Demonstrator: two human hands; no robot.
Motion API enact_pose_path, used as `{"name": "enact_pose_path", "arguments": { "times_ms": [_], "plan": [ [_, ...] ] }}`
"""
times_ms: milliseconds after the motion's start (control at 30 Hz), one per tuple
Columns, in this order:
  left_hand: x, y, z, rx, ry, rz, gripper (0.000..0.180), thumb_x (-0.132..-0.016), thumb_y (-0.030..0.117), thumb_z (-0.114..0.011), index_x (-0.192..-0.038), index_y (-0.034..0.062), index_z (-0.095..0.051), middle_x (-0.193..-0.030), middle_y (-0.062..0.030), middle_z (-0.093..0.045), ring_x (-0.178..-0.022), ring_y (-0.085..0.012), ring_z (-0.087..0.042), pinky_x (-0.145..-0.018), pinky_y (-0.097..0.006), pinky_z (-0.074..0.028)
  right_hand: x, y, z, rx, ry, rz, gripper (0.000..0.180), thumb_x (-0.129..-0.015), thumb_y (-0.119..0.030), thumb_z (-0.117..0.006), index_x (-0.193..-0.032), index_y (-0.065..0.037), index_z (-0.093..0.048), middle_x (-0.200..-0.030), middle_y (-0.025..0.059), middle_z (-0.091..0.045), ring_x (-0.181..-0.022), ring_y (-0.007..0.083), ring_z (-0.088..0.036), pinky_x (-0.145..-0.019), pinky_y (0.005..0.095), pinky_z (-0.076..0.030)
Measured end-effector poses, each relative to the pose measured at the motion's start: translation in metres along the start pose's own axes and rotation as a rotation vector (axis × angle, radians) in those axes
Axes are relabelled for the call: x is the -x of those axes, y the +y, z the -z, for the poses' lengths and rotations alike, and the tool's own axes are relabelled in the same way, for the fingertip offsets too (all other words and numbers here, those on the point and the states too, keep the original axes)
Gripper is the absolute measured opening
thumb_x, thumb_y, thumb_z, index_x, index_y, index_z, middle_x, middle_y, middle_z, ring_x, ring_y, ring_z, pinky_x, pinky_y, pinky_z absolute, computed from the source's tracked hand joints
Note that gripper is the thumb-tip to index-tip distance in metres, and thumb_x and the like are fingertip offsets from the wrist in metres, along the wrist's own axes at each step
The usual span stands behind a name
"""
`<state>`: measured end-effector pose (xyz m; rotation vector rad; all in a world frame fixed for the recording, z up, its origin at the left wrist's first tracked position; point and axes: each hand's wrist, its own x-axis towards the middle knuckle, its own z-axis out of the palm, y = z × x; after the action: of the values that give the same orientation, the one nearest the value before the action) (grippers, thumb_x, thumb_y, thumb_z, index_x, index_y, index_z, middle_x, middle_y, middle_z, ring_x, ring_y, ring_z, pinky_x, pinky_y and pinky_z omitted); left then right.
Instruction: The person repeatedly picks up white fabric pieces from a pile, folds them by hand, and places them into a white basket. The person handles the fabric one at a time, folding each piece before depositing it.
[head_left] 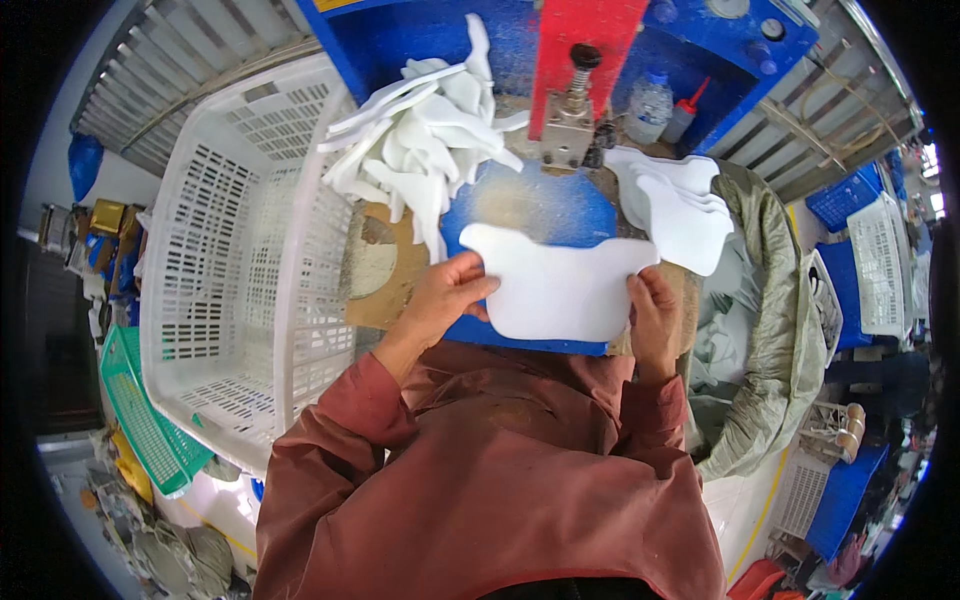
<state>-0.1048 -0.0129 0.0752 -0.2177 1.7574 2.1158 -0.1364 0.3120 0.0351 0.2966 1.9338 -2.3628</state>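
Note:
A flat white shaped foam-like sheet (565, 290) is held level in front of me, over the near edge of a blue work plate (580, 212). My left hand (447, 300) pinches its left end between thumb and fingers. Its right end is gripped the same way by my right hand (650, 305). Behind the sheet, the red machine arm (590, 50) carries a metal head (570, 130) above the plate. Left of the plate lies a loose heap of similar white pieces (420, 140). On the right, several matching sheets (680, 215) overlap in a stack.
A large white perforated crate (285, 260) stands at my left, with a green basket (150, 410) beyond it. To the right an open sack (770, 370) holds pale scraps. A clear bottle (650, 108) and a red-tipped squeeze bottle (685, 112) stand by the blue machine frame (735, 60).

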Motion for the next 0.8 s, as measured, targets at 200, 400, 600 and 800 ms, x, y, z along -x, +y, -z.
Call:
{"name": "enact_pose_path", "arguments": {
  "times_ms": [200, 400, 600, 800],
  "plan": [
    [0.036, -0.027, 0.061, -0.209, 0.28, 0.224, 0.029, -0.1, 0.022, -0.07, -0.118, -0.0001, -0.07, -0.105, -0.0083, -0.073, -0.087, -0.0148, -0.07, -0.065, -0.028, -0.059, 0.014, 0.044, -0.031, 0.54, -0.03, 0.206, 0.016, -0.097, -0.013, -0.07, -0.102, 0.002, -0.068, -0.086, 0.0062, -0.07, -0.074, 0.018, -0.064, -0.07, 0.0345, -0.052],
    [-0.001, -0.018, 0.066, -1.002, 0.717, -0.217, 0.038, -0.09, 0.031, -0.077, -0.118, 0.0062, -0.071, -0.107, -0.0123, -0.072, -0.096, -0.0299, -0.071, -0.082, -0.04, -0.056, 0.019, 0.031, -0.034, 0.899, 0.02, 0.337, 0.013, -0.094, -0.013, -0.072, -0.095, -0.001, -0.067, -0.087, 0.0187, -0.068, -0.075, 0.0338, -0.067, -0.069, 0.0425, -0.053],
    [-0.034, -0.035, 0.073, -1.165, 0.771, -0.302, 0.036, -0.091, 0.026, -0.075, -0.121, 0.0069, -0.069, -0.112, -0.0137, -0.072, -0.102, -0.0326, -0.07, -0.086, -0.043, -0.055, 0.025, 0.019, -0.028, 0.765, -0.039, 0.368, 0.011, -0.096, -0.009, -0.068, -0.101, 0.0, -0.069, -0.087, 0.0157, -0.069, -0.076, 0.0272, -0.068, -0.069, 0.0374, -0.053],
    [-0.006, -0.005, 0.109, 0.091, 0.704, -0.169, 0.027, -0.099, 0.023, -0.068, -0.113, -0.0005, -0.071, -0.103, -0.0147, -0.076, -0.071, -0.0226, -0.073, -0.062, -0.032, -0.058, 0.024, 0.01, -0.033, 0.467, -0.17, 0.184, 0.015, -0.099, -0.009, -0.066, -0.109, 0.002, -0.07, -0.092, 0.0099, -0.072, -0.081, 0.0164, -0.069, -0.073, 0.0293, -0.055]
  ]
}}
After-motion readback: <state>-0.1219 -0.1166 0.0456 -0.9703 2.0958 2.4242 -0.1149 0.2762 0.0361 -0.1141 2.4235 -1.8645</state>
